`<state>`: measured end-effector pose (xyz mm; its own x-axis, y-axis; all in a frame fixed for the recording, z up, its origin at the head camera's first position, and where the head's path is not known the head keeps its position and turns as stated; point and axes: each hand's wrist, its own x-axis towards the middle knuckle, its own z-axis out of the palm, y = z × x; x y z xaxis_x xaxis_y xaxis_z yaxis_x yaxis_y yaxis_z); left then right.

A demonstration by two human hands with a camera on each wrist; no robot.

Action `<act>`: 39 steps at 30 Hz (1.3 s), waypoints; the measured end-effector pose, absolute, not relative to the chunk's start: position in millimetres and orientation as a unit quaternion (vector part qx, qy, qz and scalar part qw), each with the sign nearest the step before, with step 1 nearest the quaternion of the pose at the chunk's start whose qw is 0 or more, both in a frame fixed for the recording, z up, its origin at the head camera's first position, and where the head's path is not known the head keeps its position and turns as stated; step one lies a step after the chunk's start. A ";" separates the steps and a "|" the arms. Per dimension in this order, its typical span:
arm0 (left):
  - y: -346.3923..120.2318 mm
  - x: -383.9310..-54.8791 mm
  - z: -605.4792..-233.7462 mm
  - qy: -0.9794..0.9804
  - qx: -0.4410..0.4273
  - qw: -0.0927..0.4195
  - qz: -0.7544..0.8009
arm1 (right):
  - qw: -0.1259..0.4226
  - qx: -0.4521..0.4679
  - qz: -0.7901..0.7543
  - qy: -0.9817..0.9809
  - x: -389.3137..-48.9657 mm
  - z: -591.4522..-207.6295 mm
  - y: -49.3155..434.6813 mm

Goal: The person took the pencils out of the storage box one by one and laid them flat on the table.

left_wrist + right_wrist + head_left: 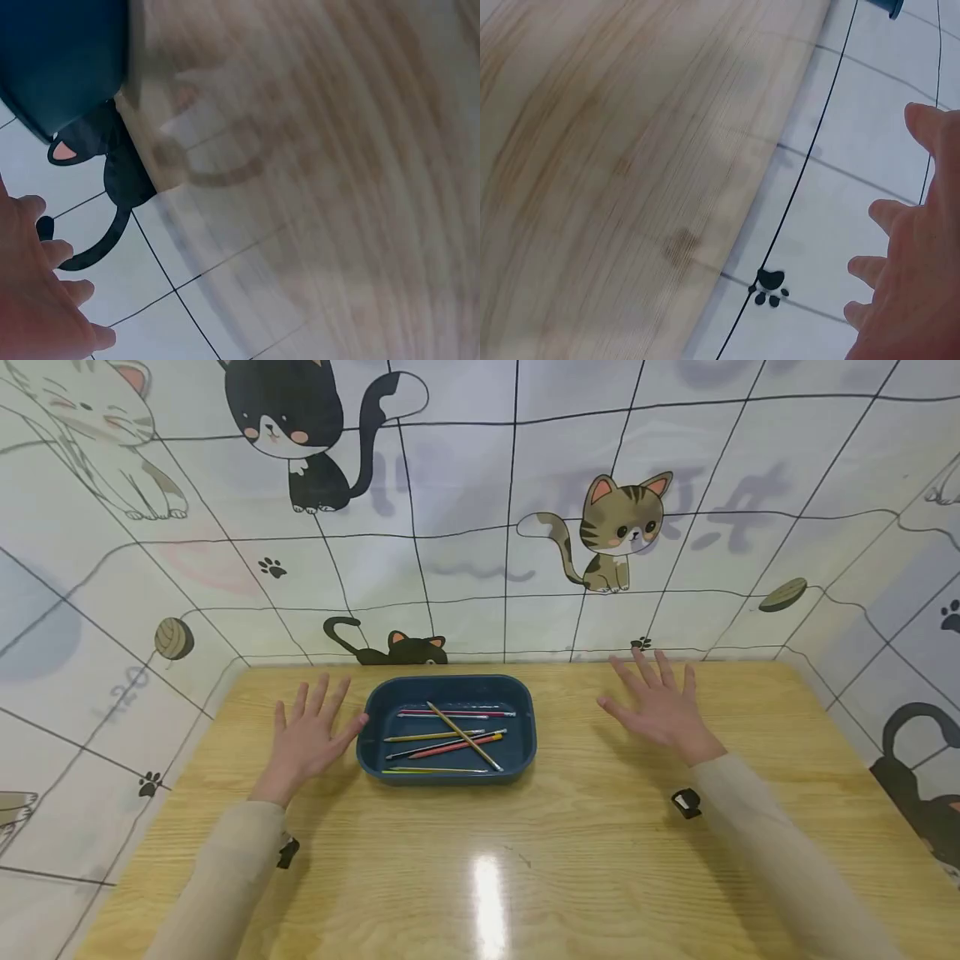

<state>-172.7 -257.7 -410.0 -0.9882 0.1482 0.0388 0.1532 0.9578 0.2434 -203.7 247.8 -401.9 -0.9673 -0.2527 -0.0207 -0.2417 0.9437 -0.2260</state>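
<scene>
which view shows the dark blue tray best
The head view: it shows the dark blue tray whole, with pencils inside. The left wrist view has part of its outside, cut off; the right wrist view, just a sliver at the top edge.

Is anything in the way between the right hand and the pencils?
Only the right wall of the blue box stands between the right hand and the pencils. The box is open on top, so reaching over looks possible.
</scene>
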 end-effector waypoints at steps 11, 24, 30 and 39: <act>-239.4 -163.9 -415.3 -0.983 -0.112 -0.005 -0.143 | 0.005 -0.166 -0.126 0.978 -205.5 -411.4 209.8; -221.3 -156.2 -423.4 -0.977 -0.141 -0.023 -0.161 | -0.051 -0.246 -0.174 0.952 -191.7 -404.1 166.7; -215.4 -150.6 -421.8 -0.977 -0.138 -0.034 -0.161 | -0.070 -0.299 -0.191 0.932 -183.6 -395.2 146.3; -214.6 -142.4 -421.4 -0.975 -0.146 -0.039 -0.162 | -0.022 -0.371 -0.238 0.898 -174.0 -392.5 123.1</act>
<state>-142.4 -214.6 -421.4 -0.9546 0.2965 -0.0282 0.2714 0.9050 0.3274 -174.0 123.1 -392.5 -0.7244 -0.6549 0.2153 -0.6756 0.6122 -0.4108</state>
